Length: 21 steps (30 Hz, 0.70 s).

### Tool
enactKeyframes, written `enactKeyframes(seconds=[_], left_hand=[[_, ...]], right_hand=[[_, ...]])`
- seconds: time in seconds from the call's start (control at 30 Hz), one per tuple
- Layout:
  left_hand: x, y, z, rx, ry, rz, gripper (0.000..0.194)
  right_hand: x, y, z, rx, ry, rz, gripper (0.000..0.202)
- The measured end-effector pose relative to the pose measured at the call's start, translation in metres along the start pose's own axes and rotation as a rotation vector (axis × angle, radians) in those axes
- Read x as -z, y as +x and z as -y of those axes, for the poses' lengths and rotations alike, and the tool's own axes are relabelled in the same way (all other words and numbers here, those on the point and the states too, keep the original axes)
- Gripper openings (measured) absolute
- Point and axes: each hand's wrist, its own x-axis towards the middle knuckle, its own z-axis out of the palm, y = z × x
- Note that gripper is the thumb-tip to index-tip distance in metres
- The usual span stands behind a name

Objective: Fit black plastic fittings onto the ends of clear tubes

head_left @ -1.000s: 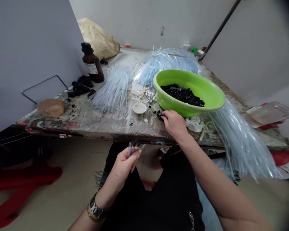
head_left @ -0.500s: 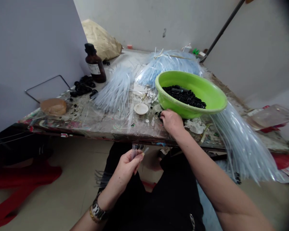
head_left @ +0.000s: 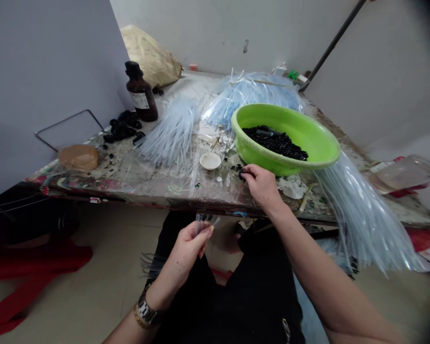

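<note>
My left hand (head_left: 191,243) is closed around several clear plastic tubes (head_left: 198,221), just below the table's front edge. A few of their upper ends look black. Their other ends trail out behind my wrist. Over the tabletop, my right hand (head_left: 263,186) pinches a small black piece (head_left: 242,175) between thumb and fingertips. A few more black pieces lie beside those fingers. Right behind this hand stands a green basin (head_left: 286,167) with a heap of small black pieces (head_left: 275,142) in it.
Bundles of clear tubes (head_left: 172,131) lie on the worn table (head_left: 150,188), and another bundle (head_left: 365,215) hangs over its right front edge. A small white dish (head_left: 210,161) sits mid-table. A brown bottle (head_left: 142,93) and a tan block (head_left: 79,157) are on the left.
My right hand has shifted slightly right, drawing back from the loose black pieces with one in its fingertips. My left hand has stayed almost still around the tubes.
</note>
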Motion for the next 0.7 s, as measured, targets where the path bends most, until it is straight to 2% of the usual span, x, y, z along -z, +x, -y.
enactKeyframes(seconds=[0.33, 0.7], left_hand=[[0.001, 0.002, 0.003, -0.003, 0.007, -0.009, 0.030], [0.001, 0.003, 0.003, 0.020, 0.000, -0.002, 0.030]], right_hand=[[-0.012, -0.005, -0.003, 0.146, -0.221, 0.068, 0.022], [-0.012, -0.005, 0.005, 0.108, -0.310, 0.125, 0.022]])
